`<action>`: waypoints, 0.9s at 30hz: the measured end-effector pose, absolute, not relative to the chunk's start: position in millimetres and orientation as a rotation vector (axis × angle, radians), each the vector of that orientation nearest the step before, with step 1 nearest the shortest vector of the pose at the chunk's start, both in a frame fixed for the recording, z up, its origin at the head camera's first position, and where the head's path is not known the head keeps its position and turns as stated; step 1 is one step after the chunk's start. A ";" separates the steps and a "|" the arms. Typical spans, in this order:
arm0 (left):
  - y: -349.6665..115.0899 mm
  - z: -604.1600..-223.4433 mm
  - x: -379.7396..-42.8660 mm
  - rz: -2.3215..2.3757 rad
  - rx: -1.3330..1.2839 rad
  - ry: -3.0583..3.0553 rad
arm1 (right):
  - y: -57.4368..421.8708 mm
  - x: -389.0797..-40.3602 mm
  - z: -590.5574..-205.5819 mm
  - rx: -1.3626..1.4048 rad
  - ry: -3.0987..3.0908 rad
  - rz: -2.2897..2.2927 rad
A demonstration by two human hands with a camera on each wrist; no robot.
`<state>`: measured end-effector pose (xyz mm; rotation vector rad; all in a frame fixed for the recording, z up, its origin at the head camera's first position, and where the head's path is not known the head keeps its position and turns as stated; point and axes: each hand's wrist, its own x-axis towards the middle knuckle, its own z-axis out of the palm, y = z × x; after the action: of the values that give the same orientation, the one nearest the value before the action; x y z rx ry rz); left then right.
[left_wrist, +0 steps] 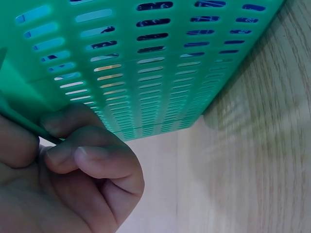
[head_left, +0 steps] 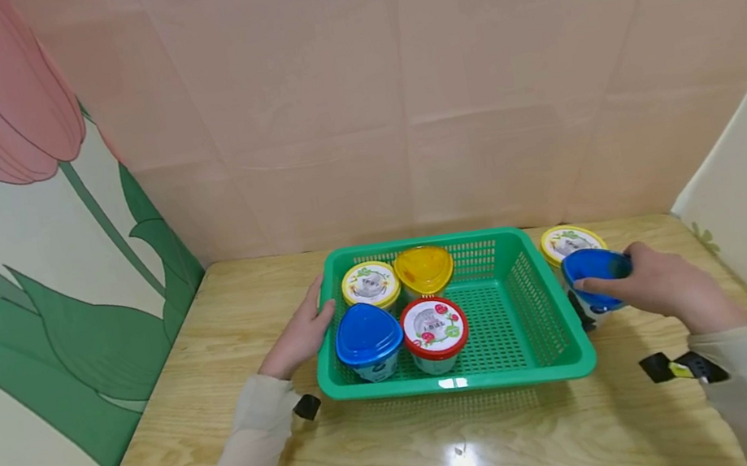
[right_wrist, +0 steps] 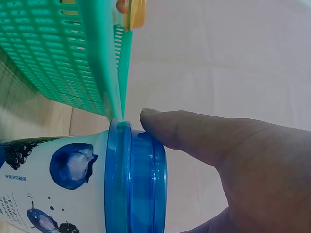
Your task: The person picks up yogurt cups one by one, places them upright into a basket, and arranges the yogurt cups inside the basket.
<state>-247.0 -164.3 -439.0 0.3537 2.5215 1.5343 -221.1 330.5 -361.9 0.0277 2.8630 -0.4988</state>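
Note:
A green perforated plastic basket stands on the table, and my left hand grips its left rim. In the left wrist view, curled fingers close over the edge. Beyond the basket's right side, my right hand holds a blue-lidded cup by its lid, thumb on the near side. The right wrist view shows blueberries printed on its white wall, with the lid close to the basket rim. Whether the cup touches the table is hard to tell. Just behind it is a yellow-rimmed cup.
Inside the basket's left half are a yellow-rimmed cup, a cup with an orange-yellow lid, another blue-lidded cup and a red-rimmed cup. The wooden table meets a pink wall behind.

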 end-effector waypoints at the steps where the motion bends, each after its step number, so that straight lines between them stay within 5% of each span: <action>1: -164.6 -438.8 -246.8 1.534 0.355 2.518 | 330.7 -221.0 -361.5 0.026 2.866 -0.498; 13: -160.2 -415.9 -235.3 1.544 0.349 2.448 | 331.6 -217.9 -354.7 0.058 2.924 -0.486; 27: -164.9 -437.0 -246.5 1.557 0.384 2.498 | 327.6 -213.4 -337.1 0.005 3.027 -0.554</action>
<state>-246.5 -164.9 -437.0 0.3839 2.4984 1.5574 -213.4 327.6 -337.1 0.0053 3.0271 -0.5537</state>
